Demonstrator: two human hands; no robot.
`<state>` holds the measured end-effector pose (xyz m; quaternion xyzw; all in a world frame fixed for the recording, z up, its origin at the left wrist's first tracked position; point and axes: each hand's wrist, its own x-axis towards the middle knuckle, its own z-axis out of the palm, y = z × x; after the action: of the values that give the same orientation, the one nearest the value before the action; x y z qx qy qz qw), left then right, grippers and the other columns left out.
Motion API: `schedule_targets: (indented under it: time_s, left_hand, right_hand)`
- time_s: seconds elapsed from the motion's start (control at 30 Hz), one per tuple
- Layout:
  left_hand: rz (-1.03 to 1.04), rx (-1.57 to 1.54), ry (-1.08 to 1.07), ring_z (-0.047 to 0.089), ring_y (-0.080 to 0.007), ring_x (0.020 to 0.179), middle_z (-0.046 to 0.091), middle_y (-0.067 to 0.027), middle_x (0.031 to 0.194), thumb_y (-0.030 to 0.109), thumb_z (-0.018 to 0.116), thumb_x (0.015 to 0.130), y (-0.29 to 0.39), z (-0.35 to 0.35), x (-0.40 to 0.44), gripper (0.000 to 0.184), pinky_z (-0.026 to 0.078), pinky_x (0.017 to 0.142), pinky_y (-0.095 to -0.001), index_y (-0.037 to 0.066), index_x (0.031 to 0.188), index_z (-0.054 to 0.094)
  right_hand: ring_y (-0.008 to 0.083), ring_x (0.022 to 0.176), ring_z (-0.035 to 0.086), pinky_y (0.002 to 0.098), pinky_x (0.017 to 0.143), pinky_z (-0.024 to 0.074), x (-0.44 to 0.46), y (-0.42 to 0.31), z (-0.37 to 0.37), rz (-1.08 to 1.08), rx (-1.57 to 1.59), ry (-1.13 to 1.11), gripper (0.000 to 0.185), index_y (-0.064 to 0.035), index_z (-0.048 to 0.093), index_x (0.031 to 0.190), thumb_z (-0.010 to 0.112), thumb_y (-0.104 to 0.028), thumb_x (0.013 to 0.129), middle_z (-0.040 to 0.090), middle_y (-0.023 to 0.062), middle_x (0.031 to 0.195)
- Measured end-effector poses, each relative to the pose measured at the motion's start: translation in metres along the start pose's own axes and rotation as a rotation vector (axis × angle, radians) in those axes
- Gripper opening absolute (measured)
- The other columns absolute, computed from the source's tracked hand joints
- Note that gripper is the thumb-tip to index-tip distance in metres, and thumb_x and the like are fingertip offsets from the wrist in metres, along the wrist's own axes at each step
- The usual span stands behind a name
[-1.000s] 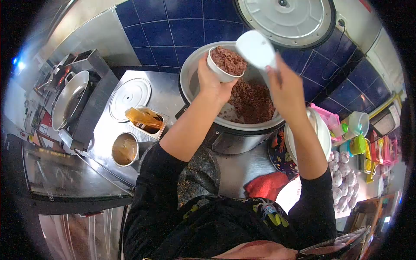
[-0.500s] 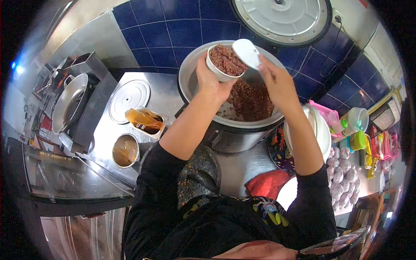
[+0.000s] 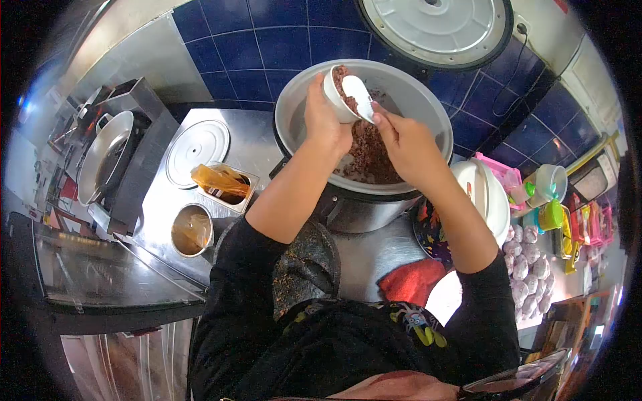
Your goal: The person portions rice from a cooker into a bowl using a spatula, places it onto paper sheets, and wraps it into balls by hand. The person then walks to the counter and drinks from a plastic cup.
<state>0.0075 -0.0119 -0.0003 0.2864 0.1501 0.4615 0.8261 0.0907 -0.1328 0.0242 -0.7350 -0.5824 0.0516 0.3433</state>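
My left hand (image 3: pixel 326 120) holds a white bowl (image 3: pixel 339 105) of reddish-brown rice over the left side of a large round cooker (image 3: pixel 297 83). The bowl is tilted to the right. In my right hand (image 3: pixel 408 144) is a white paddle (image 3: pixel 358 95), its flat blade against the rice at the bowl's mouth. Below both hands, more brown rice (image 3: pixel 371 160) lies inside the cooker pot, partly hidden by my right hand.
A stone mortar (image 3: pixel 304 267) stands in front of the cooker. To the left are a metal cup (image 3: pixel 192 230), a container with a brown bag (image 3: pixel 221 182) and a round lid (image 3: pixel 198 154). A red cloth (image 3: pixel 411 281) and wrapped items (image 3: pixel 529 271) lie right.
The bowl has tipped from nearly upright toward the right. My right hand has moved down and left, bringing the paddle blade across the rice in the bowl.
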Motion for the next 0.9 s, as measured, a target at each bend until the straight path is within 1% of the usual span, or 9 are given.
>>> schedule_targets:
  time_s: [0.1,0.13,0.17,0.27,0.37,0.47,0.63,0.7,0.9]
  left_hand:
    - [-0.094,-0.011,0.07,0.051,-0.0249,0.115,0.054,-0.007,0.122,0.042,0.032,0.095,0.002,0.003,0.0,0.043,0.039,0.096,-0.0507,0.014,0.121,0.053]
    - [-0.139,-0.018,0.114,0.051,-0.0248,0.114,0.054,-0.0068,0.122,0.041,0.033,0.095,0.003,0.006,-0.001,0.042,0.039,0.096,-0.0506,0.015,0.121,0.053]
    - [-0.146,-0.003,0.096,0.05,-0.025,0.115,0.054,-0.0069,0.122,0.041,0.034,0.094,0.003,0.007,-0.002,0.042,0.039,0.096,-0.0509,0.015,0.121,0.053]
    - [-0.166,0.035,0.041,0.05,-0.0268,0.115,0.053,-0.0081,0.123,0.04,0.037,0.093,0.003,0.011,-0.003,0.041,0.039,0.096,-0.0522,0.015,0.121,0.052]
    - [-0.226,-0.042,0.065,0.05,-0.0279,0.114,0.053,-0.0085,0.122,0.04,0.036,0.093,0.005,0.004,0.002,0.041,0.039,0.095,-0.0531,0.015,0.121,0.051]
    - [-0.227,0.033,0.082,0.048,-0.029,0.115,0.05,-0.0106,0.124,0.041,0.033,0.094,0.006,0.002,-0.002,0.042,0.039,0.095,-0.0545,0.015,0.122,0.049]
    - [-0.244,-0.059,0.047,0.046,-0.0312,0.119,0.048,-0.0123,0.128,0.041,0.027,0.096,0.007,0.007,0.002,0.044,0.037,0.097,-0.0569,0.014,0.125,0.047]
    - [-0.259,-0.086,0.047,0.047,-0.0312,0.117,0.049,-0.0124,0.125,0.04,0.027,0.095,0.006,0.007,0.001,0.045,0.038,0.097,-0.0564,0.012,0.123,0.049]
    - [-0.201,-0.101,0.014,0.047,-0.0323,0.119,0.05,-0.0134,0.126,0.04,0.025,0.096,0.007,0.004,-0.004,0.047,0.037,0.098,-0.057,0.012,0.124,0.048]
  right_hand:
    - [0.0373,0.073,0.063,0.045,0.07,0.046,0.014,0.025,-0.014,-0.143,0.045,-0.039,0.04,-0.0003,0.063,0.109,0.044,-0.033,0.096,0.062,0.025,0.076]
    - [0.0263,0.063,0.058,0.0413,0.067,0.0456,0.026,0.025,-0.027,-0.1,0.1,-0.096,0.042,0.0015,0.063,0.105,0.045,-0.035,0.097,0.061,0.0197,0.068]
    - [0.0201,0.063,0.054,0.0393,0.068,0.0452,0.028,0.02,-0.049,0.113,0.068,-0.195,0.045,0.0032,0.064,0.099,0.045,-0.037,0.096,0.06,0.0166,0.066]
    - [0.0228,0.066,0.056,0.0402,0.069,0.0448,0.036,0.01,-0.053,0.208,0.203,-0.178,0.046,0.004,0.063,0.095,0.044,-0.038,0.097,0.062,0.019,0.07]
    - [0.0239,0.069,0.056,0.0409,0.07,0.0452,0.032,0.009,-0.036,-0.059,0.076,-0.223,0.045,0.0031,0.063,0.098,0.044,-0.037,0.097,0.063,0.0205,0.073]
    - [0.0224,0.074,0.059,0.0387,0.073,0.0464,0.036,0.013,-0.037,-0.088,-0.051,-0.37,0.042,-0.0012,0.063,0.108,0.044,-0.037,0.097,0.067,0.0197,0.084]
    - [0.0139,0.089,0.058,0.0308,0.084,0.0435,0.026,0.007,-0.053,0.017,0.292,-0.137,0.04,-0.011,0.058,0.124,0.047,-0.037,0.096,0.068,0.0127,0.102]
    - [0.014,0.089,0.057,0.0302,0.085,0.0431,0.023,0.029,-0.034,-0.294,0.243,-0.094,0.038,-0.0125,0.058,0.125,0.049,-0.035,0.096,0.068,0.0128,0.103]
    - [0.0171,0.092,0.06,0.0308,0.084,0.0445,0.037,0.033,-0.013,-0.254,0.171,-0.161,0.036,-0.014,0.057,0.126,0.05,-0.033,0.095,0.067,0.014,0.108]
